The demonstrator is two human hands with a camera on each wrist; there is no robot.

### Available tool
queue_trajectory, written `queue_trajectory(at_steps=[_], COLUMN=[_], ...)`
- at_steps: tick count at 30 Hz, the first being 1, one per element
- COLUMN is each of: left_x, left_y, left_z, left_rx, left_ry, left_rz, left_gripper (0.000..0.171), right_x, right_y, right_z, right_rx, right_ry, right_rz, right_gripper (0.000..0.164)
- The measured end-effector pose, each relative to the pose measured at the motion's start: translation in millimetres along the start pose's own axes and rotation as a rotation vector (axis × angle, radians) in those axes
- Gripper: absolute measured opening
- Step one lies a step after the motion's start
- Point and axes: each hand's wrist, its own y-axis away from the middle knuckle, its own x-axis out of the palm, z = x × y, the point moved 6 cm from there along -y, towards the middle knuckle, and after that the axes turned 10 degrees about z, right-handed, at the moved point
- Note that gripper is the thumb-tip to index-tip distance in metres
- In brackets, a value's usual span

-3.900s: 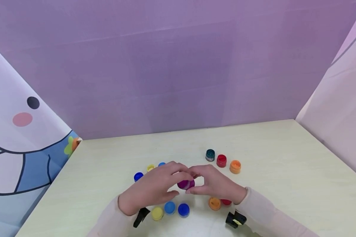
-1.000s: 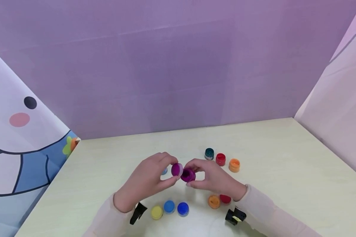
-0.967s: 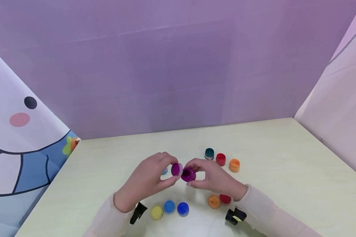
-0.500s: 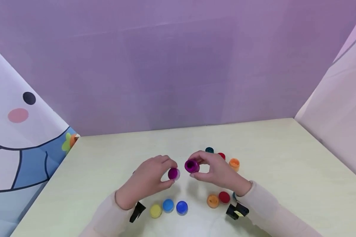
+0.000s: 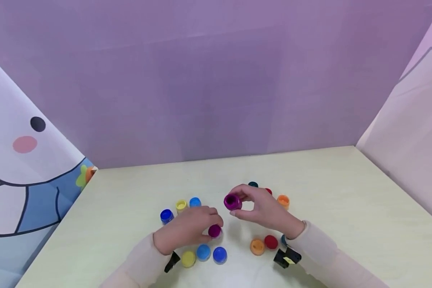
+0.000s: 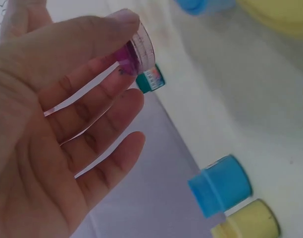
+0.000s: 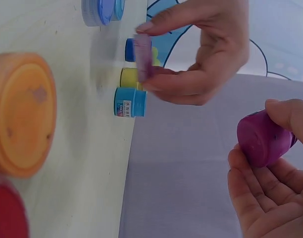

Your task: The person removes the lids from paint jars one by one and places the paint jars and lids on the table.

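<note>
My left hand [image 5: 191, 225] pinches a purple lid [image 5: 214, 231] between thumb and fingers, low over the table's middle. In the left wrist view the lid [image 6: 140, 49] shows a clear rim, and the other fingers spread away from it. A little farther back, my right hand [image 5: 266, 208] grips an uncapped purple paint jar [image 5: 232, 202], its dark mouth tilted toward me. From the right wrist view, thumb and fingertips hold the jar [image 7: 263, 139] off the table. Lid and jar are apart. Nearest the lid lie a light blue lid [image 5: 203, 252] and a blue lid [image 5: 220, 255].
Beside them sits a yellow lid [image 5: 188, 259]. On the right are an orange lid [image 5: 257, 247], a red lid [image 5: 271, 242] and a partly hidden teal one. Uncapped jars stand behind: blue [image 5: 167, 216], yellow [image 5: 181, 205], light blue [image 5: 195, 202], orange [image 5: 283, 201], plus red and green ones partly covered.
The purple lid has come off the jar. My left hand has carried it down and nearer me, while my right hand has moved the jar slightly back and then stayed about still.
</note>
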Motion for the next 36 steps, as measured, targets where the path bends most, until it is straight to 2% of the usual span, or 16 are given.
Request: queue_trajectory(at_steps=[11, 17, 22, 24, 26, 33, 36], left_x=[11.4, 15.8, 11.9, 5.6, -3.7, -46.2, -56.8], left_y=[-5.8, -7.6, -4.5, -0.2, 5.4, 24.5, 27.9], left_z=[1.8, 2.3, 6.8, 10.3, 13.9, 14.7, 8.2], left_rx=[-0.044, -0.036, -0.042, -0.046, -0.047, -0.026, 0.018], left_ry=[0.043, 0.012, 0.051, 0.061, 0.043, -0.102, -0.126], left_rz=[0.099, 0.103, 0.088, 0.057, -0.004, -0.343, -0.436], left_gripper=[0.028, 0.026, 0.029, 0.031, 0.032, 0.04, 0.048], right_x=[6.2, 5.9, 6.2, 6.5, 6.8, 10.7, 13.0], right_y=[-2.2, -3.0, -3.6, -4.0, -4.6, -5.0, -4.6], right_z=[-3.2, -4.8, -6.2, -7.2, -9.0, -15.7, -14.0], right_rx=[0.036, 0.016, 0.024, 0.03, 0.041, 0.088, 0.081], right_ry=[-0.038, -0.021, -0.03, -0.045, -0.065, -0.188, -0.237], right_rz=[0.043, 0.034, 0.039, 0.045, 0.052, 0.097, 0.117], right_gripper=[0.031, 0.031, 0.032, 0.031, 0.032, 0.033, 0.033])
